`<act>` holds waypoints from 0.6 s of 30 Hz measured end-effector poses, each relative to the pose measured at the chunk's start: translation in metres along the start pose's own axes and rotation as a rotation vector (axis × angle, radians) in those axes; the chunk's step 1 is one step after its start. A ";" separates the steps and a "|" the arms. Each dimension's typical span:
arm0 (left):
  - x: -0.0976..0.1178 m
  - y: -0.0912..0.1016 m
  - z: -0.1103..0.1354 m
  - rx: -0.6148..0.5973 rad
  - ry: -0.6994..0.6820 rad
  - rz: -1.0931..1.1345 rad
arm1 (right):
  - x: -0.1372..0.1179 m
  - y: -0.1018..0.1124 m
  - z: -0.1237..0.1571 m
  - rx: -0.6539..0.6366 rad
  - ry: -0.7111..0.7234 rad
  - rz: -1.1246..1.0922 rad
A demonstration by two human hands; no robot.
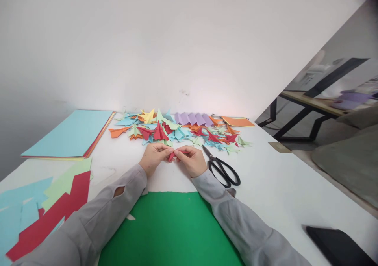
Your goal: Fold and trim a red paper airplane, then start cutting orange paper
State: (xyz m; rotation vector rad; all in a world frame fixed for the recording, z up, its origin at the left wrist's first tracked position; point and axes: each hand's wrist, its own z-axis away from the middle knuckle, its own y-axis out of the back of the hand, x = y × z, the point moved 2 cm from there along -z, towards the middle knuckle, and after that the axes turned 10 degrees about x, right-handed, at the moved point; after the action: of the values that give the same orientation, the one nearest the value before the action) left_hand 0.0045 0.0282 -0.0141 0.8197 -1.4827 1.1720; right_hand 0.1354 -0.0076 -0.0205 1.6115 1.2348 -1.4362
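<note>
My left hand (155,156) and my right hand (191,159) meet over the white table (274,187), both pinching a small folded piece of red paper (172,154) between the fingertips. Just beyond them lies a heap of folded paper shapes (177,132) in red, blue, green, yellow and orange. Black scissors (223,167) lie closed right beside my right wrist. A green sheet (168,230) lies flat under my forearms.
A stack of coloured sheets with a light blue top (71,134) sits at the left. Cut red (56,215), green and blue offcuts lie near the left front. A pleated purple paper (193,119) and an orange sheet (238,121) lie at the back. A black object (336,246) sits at the right front.
</note>
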 end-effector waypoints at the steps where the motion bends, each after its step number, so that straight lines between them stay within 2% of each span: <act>1: 0.000 0.000 0.000 0.002 -0.008 0.002 | 0.000 0.000 0.000 -0.007 0.008 0.002; 14: -0.001 0.002 -0.001 -0.004 -0.056 -0.027 | -0.002 0.002 0.001 -0.046 0.076 0.061; 18: 0.003 -0.001 0.001 -0.034 -0.013 0.030 | -0.002 0.003 0.000 -0.014 0.088 0.063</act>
State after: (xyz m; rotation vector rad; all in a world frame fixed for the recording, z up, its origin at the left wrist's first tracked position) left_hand 0.0046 0.0273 -0.0114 0.7858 -1.5268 1.1628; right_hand 0.1386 -0.0091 -0.0189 1.7047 1.2291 -1.3281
